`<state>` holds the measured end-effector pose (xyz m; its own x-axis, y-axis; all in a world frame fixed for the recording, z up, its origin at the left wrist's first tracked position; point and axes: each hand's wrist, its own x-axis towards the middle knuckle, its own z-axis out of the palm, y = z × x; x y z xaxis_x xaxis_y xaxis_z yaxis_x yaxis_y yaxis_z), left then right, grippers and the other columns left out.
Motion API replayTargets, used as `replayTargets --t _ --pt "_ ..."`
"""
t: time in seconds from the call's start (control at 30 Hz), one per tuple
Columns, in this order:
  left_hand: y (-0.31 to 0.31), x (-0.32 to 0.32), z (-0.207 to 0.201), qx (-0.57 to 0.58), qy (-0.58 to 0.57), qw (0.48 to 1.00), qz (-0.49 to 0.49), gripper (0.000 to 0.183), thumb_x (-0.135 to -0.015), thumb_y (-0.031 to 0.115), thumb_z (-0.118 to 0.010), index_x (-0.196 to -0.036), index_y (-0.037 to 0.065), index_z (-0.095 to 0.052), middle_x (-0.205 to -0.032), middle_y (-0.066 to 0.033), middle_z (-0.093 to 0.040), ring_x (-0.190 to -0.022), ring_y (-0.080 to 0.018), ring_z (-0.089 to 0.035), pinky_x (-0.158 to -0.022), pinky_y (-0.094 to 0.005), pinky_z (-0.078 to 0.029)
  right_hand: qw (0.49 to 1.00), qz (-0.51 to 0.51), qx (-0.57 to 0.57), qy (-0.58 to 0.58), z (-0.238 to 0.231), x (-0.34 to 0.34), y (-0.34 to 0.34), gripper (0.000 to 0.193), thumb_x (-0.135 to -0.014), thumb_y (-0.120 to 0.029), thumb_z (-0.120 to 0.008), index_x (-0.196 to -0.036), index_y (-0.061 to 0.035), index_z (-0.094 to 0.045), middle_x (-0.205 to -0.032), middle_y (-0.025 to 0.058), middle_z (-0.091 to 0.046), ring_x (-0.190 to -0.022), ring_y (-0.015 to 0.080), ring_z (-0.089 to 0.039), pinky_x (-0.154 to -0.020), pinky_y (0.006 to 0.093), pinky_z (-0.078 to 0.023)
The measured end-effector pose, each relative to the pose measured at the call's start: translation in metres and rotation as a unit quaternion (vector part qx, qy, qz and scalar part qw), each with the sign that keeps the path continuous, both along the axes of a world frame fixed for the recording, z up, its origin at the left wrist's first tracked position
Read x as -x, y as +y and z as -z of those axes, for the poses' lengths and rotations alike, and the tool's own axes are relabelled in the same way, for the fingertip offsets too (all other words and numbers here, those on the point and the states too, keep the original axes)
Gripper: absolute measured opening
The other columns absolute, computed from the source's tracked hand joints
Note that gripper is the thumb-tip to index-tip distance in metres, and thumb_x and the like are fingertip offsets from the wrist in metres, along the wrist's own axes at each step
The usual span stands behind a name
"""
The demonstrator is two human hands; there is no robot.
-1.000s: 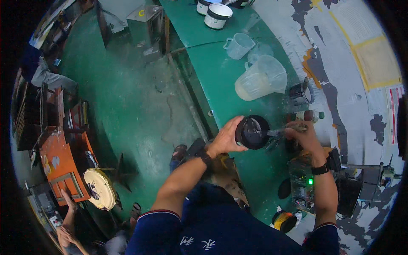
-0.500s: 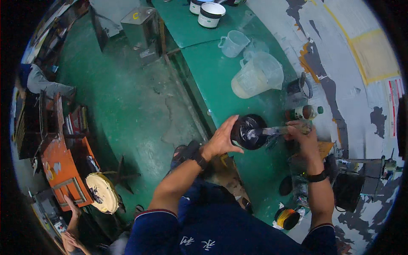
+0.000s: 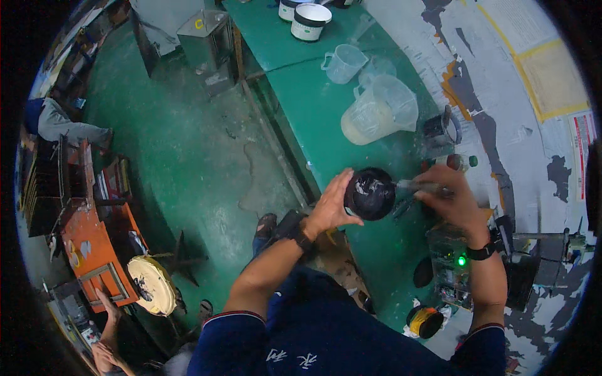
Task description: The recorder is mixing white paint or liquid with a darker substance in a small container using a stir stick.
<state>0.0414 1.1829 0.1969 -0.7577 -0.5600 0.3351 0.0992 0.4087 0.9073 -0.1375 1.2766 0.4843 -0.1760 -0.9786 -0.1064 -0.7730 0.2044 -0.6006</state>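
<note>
My left hand (image 3: 332,203) is wrapped round the left side of a round black tub (image 3: 369,203) on the green table. White and dark purple smears of paste show inside the tub. In my right hand (image 3: 453,195) is a flat spatula (image 3: 411,185), gripped by its handle. Its blade points left at the tub's right rim; whether it touches the rim I cannot tell. Just beyond my right hand stands a bottle (image 3: 469,162) with a green cap, partly hidden by the hand.
Beyond the tub stand a large translucent pitcher (image 3: 382,111), a smaller measuring jug (image 3: 345,64), a dark-stained cup (image 3: 441,130) and a white-lined tub (image 3: 311,22). A box with a green light (image 3: 451,266) sits by my right forearm. At left, another person's hands (image 3: 108,313) are near an orange cabinet (image 3: 94,250).
The spatula has come out of the middle of the tub to its right rim, and my right hand has tilted. The left hand keeps its hold, with the tub shifted slightly right.
</note>
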Motion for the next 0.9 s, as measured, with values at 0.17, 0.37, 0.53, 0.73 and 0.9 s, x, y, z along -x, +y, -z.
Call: replayTargets --t 0.17,0.37,0.53,0.73,0.9 --pt "0.000 0.006 0.002 0.000 0.016 1.000 0.006 0.128 -0.051 0.032 -0.097 -0.153 0.003 -0.024 -0.151 -0.0249 -0.037 -0.140 -0.0435 -0.037 -0.118 -0.0488 -0.032 0.999 0.003 -0.013 0.052 0.027 0.011 0.005 0.025 -0.083 -0.012 -0.079 -0.105 -0.0024 -0.072 -0.086 0.0086 -0.069 -0.078 0.0198 -0.066 -0.070 0.0310 -0.051" --pt "0.001 0.007 0.004 -0.006 0.016 1.000 -0.006 0.119 -0.055 0.031 -0.094 -0.151 0.004 -0.029 -0.149 -0.0240 -0.040 -0.139 -0.0421 -0.040 -0.117 -0.0468 -0.034 0.958 0.230 -0.063 -0.162 0.061 0.037 0.047 0.024 -0.088 -0.015 -0.077 -0.103 0.0026 -0.072 -0.081 0.0085 -0.072 -0.070 0.0127 -0.066 -0.065 0.0267 -0.053" --pt "-0.002 0.006 0.003 -0.004 0.009 1.000 0.013 0.118 -0.056 0.034 -0.093 -0.151 0.003 -0.029 -0.149 -0.0236 -0.041 -0.139 -0.0412 -0.041 -0.117 -0.0465 -0.034 0.895 0.308 -0.016 -0.321 0.077 0.012 0.061 0.026 -0.088 -0.013 -0.076 -0.104 0.0057 -0.070 -0.083 0.0107 -0.072 -0.072 0.0144 -0.069 -0.067 0.0283 -0.057" --pt "-0.006 0.005 0.001 -0.012 -0.004 0.999 0.032 0.119 -0.056 0.035 -0.093 -0.151 0.003 -0.029 -0.149 -0.0236 -0.041 -0.139 -0.0414 -0.040 -0.117 -0.0466 -0.034 0.913 0.304 0.038 -0.271 0.044 0.010 0.041 0.025 -0.088 -0.013 -0.076 -0.105 0.0045 -0.070 -0.085 0.0099 -0.073 -0.073 0.0159 -0.069 -0.070 0.0281 -0.056" --pt "-0.009 0.013 0.003 -0.011 0.011 0.999 0.042 0.119 -0.056 0.035 -0.093 -0.151 0.002 -0.030 -0.148 -0.0235 -0.042 -0.139 -0.0416 -0.040 -0.117 -0.0464 -0.034 0.994 0.052 0.071 0.058 0.020 0.013 0.015 0.022 -0.085 -0.011 -0.079 -0.103 0.0000 -0.072 -0.090 0.0069 -0.073 -0.078 0.0157 -0.068 -0.072 0.0284 -0.053"
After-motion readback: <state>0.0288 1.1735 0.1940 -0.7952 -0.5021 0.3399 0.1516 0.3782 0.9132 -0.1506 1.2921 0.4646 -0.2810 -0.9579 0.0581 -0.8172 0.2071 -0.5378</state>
